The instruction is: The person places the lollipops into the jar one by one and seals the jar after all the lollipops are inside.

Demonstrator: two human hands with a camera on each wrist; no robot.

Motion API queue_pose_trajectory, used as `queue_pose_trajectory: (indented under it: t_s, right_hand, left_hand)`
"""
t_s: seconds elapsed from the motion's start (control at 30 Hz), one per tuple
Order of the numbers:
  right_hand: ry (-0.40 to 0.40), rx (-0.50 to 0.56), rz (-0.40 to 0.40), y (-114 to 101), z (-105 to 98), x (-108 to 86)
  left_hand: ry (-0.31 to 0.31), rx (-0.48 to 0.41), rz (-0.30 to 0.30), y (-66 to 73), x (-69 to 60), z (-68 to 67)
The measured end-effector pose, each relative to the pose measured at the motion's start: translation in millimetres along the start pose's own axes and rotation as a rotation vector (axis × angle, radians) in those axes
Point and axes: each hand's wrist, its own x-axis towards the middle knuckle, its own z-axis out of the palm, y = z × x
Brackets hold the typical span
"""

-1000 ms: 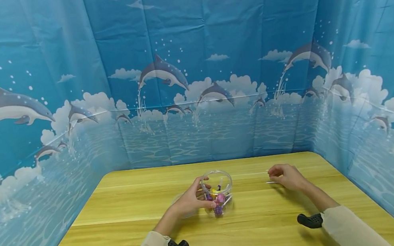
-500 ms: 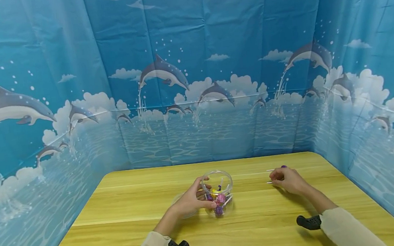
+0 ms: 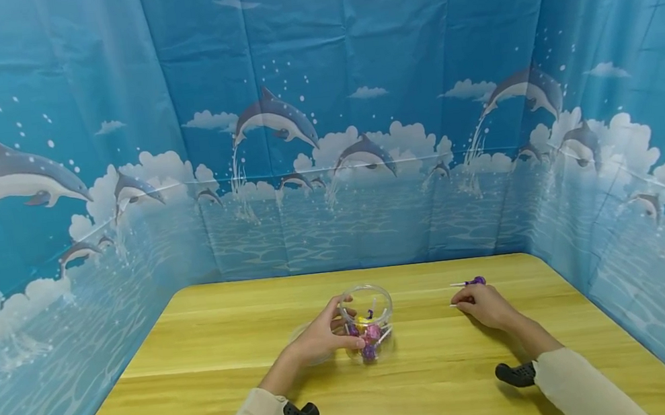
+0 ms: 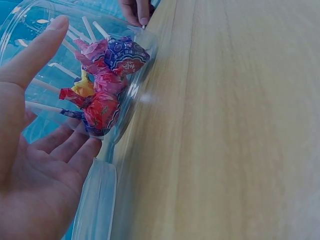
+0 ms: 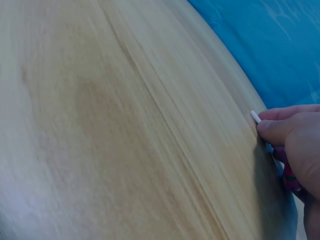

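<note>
My left hand (image 3: 320,336) holds a clear round jar (image 3: 364,291) by its left side, thumb in front and fingers behind. Wrapped lollipops (image 4: 105,82) in red, pink, yellow and dark blue or purple lie inside, their white sticks pointing various ways. At the right of the table, my right hand (image 3: 486,306) pinches a lollipop's white stick (image 5: 255,117) between thumb and forefinger. Under that hand, a purple wrapped candy head (image 5: 290,177) shows partly in the right wrist view. Just beyond it, another purple lollipop (image 3: 475,281) lies on the table, stick to the left.
A clear lid-like disc (image 4: 95,200) lies beside the jar, partly hidden by the left hand. The wood-grain table (image 3: 231,401) has rounded far corners. A blue dolphin-print curtain (image 3: 323,235) hangs behind it and along both sides.
My right hand has drawn slightly nearer the body, uncovering the purple lollipop beyond it, with a stick between its fingertips. The left hand stays on the jar.
</note>
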Motion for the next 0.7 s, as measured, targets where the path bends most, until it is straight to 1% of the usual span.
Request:
queue_pose_trajectory:
  t_s: [0.2,0.57,0.7]
  right_hand:
    - [0.000,-0.023,-0.009,2,1,1.3]
    - [0.023,-0.014,0.006,-11,-15,1.5]
    - [0.016,0.046,0.049,-16,-19,1.3]
  left_hand:
    - [0.003,-0.003,-0.003,-2.3,0.5,0.0]
    - [-0.001,0.008,0.002,1.5,-1.0,0.8]
    - [-0.005,0.009,0.006,0.4,-0.2,0.6]
